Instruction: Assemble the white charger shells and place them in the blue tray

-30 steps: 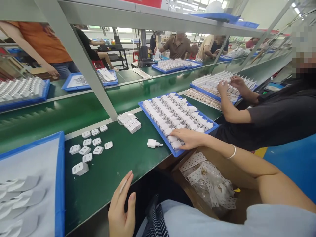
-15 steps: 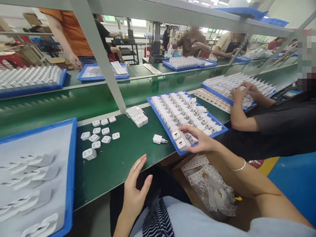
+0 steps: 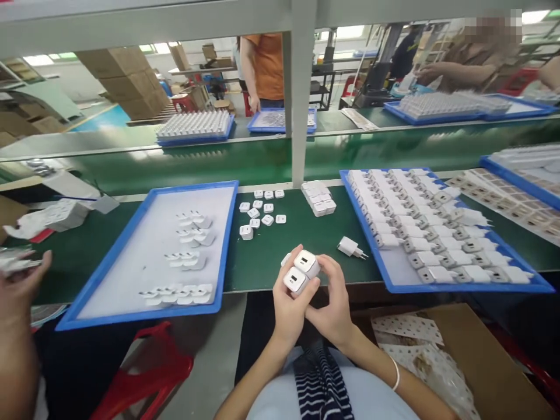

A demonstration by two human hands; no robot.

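Observation:
Two white USB charger plugs (image 3: pixel 301 271) are held side by side in front of me, port faces up. My left hand (image 3: pixel 286 303) is closed around them, its thumb across the near side. My right hand (image 3: pixel 335 303) closes on them from the right, fingers against the upper one. A white wrap shows on a left finger. A single charger (image 3: pixel 351 247) with two pins lies on the green bench beyond my right hand. Loose white port caps (image 3: pixel 268 220) are spread at the back left of my hands, near a stacked block of white pieces (image 3: pixel 318 198).
To the right, a blue tray (image 3: pixel 389 288) holds rows of chargers. The left blue tray (image 3: pixel 231 233) carries several rows of white plug parts. A co-worker's hand (image 3: pixel 21 280) is at the far left. A grey post (image 3: pixel 298 116) rises behind the bench; an open carton (image 3: pixel 476 338) sits below right.
My right hand has carried the two chargers from the right tray to in front of me. My left hand has risen and closed on them too. The view has turned left.

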